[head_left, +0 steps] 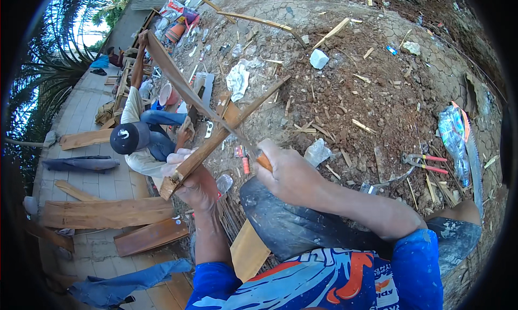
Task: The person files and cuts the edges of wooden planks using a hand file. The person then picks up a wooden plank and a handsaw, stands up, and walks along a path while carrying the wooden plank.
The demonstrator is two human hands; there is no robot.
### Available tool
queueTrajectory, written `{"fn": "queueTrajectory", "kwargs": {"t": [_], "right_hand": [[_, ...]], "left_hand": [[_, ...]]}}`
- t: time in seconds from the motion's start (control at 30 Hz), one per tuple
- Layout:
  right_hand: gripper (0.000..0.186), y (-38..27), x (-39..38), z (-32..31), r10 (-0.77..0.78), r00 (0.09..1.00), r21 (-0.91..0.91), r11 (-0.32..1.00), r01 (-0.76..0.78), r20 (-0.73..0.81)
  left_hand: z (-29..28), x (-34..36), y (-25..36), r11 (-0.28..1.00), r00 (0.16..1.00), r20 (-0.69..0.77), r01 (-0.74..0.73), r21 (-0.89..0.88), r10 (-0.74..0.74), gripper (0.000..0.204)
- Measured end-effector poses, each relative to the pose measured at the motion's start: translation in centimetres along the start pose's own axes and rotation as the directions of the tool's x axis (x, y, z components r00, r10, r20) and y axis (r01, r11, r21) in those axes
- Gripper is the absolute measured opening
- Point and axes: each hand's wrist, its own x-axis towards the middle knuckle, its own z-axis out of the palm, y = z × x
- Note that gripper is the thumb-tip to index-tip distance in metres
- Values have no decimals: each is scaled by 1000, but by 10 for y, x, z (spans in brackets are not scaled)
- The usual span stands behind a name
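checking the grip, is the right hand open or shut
Shut: the right hand is closed around an orange handle, part of which shows beside it.

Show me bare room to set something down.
Paving between the dark garment and the wide plank looks mostly bare, as does cracked earth right of the pale stone. Crowded: around the left hand with its wooden bar, the right hand with its tool, and the pliers.
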Motion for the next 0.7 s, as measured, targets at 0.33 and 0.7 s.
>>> {"fn": "queueTrajectory", "kwargs": {"t": [0.33, 0.7], "right_hand": [[32, -16, 2, 2, -155, 988, 12, 988, 156, -24], [25, -48, -16, -12, -181, 983, -88, 979, 182, 20]], "left_hand": [[-8, 9, 5, 1000, 1000, -19, -9, 27, 9, 48], [-6, 18, 36, 992, 997, -40, 64, -113, -68, 71]]}}
